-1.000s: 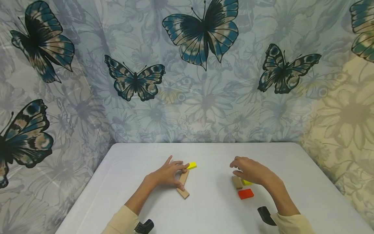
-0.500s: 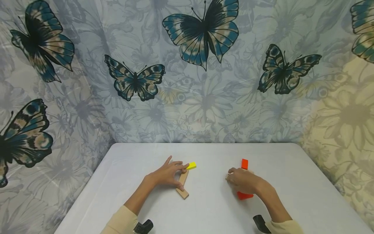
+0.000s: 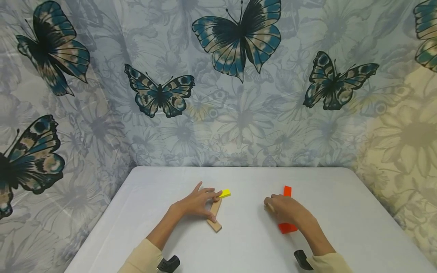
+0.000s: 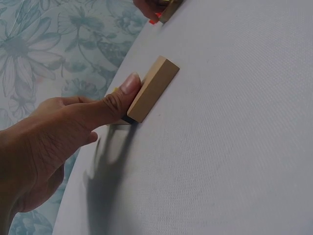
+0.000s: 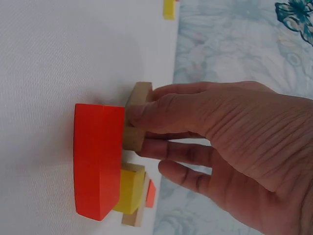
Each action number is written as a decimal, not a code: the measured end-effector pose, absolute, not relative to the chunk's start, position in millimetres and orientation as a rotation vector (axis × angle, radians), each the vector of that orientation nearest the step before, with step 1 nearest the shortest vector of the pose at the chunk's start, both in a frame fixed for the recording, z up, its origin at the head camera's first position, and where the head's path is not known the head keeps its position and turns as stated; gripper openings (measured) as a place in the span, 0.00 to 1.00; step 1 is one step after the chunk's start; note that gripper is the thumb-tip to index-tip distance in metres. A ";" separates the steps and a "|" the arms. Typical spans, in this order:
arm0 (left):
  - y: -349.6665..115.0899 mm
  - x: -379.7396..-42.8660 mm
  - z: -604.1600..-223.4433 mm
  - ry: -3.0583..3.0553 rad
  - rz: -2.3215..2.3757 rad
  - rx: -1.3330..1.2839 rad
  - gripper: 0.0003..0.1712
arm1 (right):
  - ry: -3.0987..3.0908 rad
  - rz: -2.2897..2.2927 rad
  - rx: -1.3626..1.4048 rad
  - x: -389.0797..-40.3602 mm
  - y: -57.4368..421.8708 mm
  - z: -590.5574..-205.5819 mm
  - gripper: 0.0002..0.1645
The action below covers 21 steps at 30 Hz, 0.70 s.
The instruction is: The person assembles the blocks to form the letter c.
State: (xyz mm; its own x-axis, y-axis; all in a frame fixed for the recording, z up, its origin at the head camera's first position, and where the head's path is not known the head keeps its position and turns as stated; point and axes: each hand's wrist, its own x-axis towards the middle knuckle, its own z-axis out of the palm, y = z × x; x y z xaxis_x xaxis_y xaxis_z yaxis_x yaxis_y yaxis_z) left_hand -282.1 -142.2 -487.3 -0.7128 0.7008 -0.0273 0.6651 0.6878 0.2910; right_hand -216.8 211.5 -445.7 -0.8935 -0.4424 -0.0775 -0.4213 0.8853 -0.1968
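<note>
My left hand (image 3: 194, 203) spans a short line of blocks, thumb at the near wooden block (image 3: 215, 226) and fingertips by the yellow block (image 3: 225, 193). A longer wooden block (image 3: 216, 206) lies between these two. In the left wrist view, the straight thumb presses the side of a wooden block (image 4: 155, 88). My right hand (image 3: 286, 208) pinches a wooden block (image 5: 133, 139) between thumb and fingers. Beside it are a near red block (image 5: 98, 161), a second yellow block (image 5: 130, 191), another wooden block (image 5: 133, 218) and a far red block (image 3: 288, 190).
The white table (image 3: 244, 242) carries both groups of blocks, with a gap between them. Behind it hangs a butterfly-patterned cloth (image 3: 239, 132). A black wrist device (image 3: 168, 264) sits at the left cuff, another black device (image 3: 302, 259) at the right.
My right hand has come down and left onto its blocks and now pinches the wooden one, uncovering the far red block. The left hand stays in place.
</note>
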 end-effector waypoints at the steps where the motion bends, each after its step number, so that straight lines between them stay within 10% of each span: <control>1: -142.0 -282.1 -487.5 2.761 0.391 1.124 0.61 | 2.942 -0.257 -0.688 -217.2 211.2 -446.1 0.25; 21: -141.8 -282.4 -489.3 2.768 0.381 1.115 0.61 | 3.071 -0.251 -0.864 -242.1 192.7 -428.8 0.24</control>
State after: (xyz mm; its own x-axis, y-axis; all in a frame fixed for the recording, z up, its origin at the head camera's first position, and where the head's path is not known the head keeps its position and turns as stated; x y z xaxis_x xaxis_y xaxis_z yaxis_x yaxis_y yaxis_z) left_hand -282.4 -141.8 -489.3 -0.7175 0.6959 -0.0289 0.6623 0.6945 0.2812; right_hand -242.1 192.7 -428.8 -0.8525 -0.5133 0.0987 -0.5225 0.8419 -0.1345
